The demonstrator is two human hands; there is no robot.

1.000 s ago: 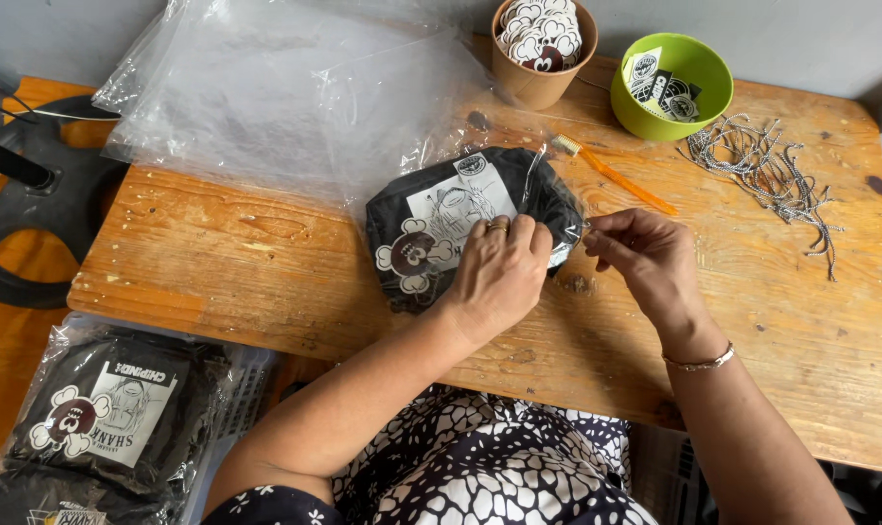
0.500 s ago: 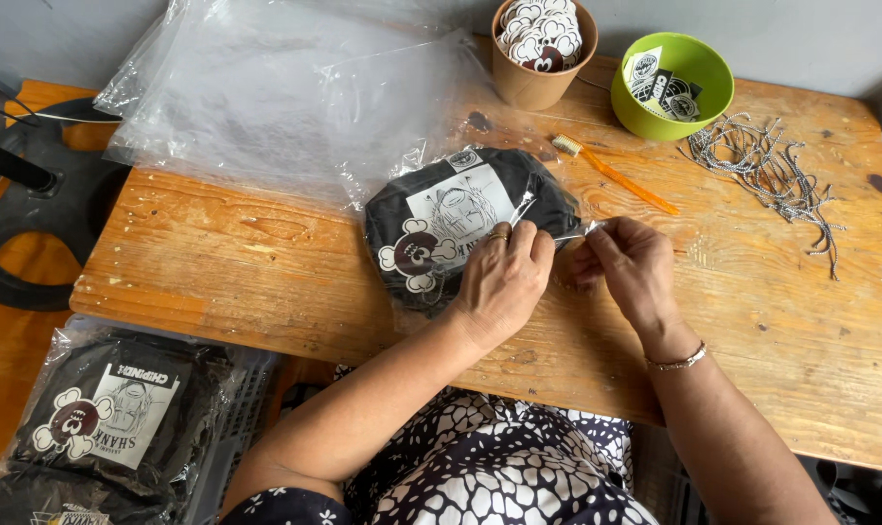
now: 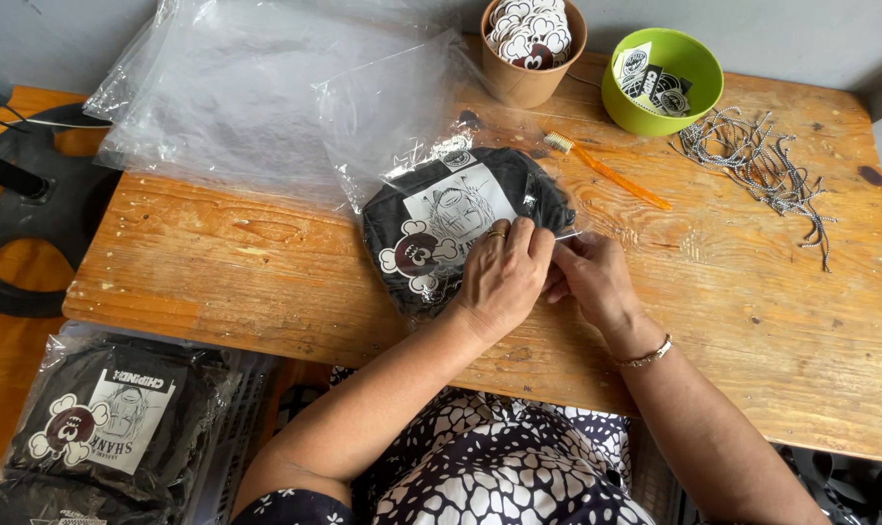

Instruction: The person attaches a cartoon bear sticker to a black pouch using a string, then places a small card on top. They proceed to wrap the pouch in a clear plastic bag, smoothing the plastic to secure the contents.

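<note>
A black folded cloth item with a white card and a flower-shaped sticker lies in a clear plastic bag (image 3: 431, 224) on the wooden table (image 3: 266, 262). My left hand (image 3: 504, 277) presses on the bag's right end, fingers curled over it. My right hand (image 3: 592, 277) meets it from the right and pinches the bag's edge. Both hands touch each other over the bag's opening.
A pile of empty clear bags (image 3: 256, 87) lies at the back left. A brown cup of stickers (image 3: 530, 44), a green bowl of tags (image 3: 660, 78), an orange toothbrush (image 3: 611, 173) and a heap of cords (image 3: 757, 160) sit at the back. Packed bags (image 3: 101, 428) lie in a crate lower left.
My right hand has moved left to join my left hand at the bag's right end. The bag has shifted slightly toward me.
</note>
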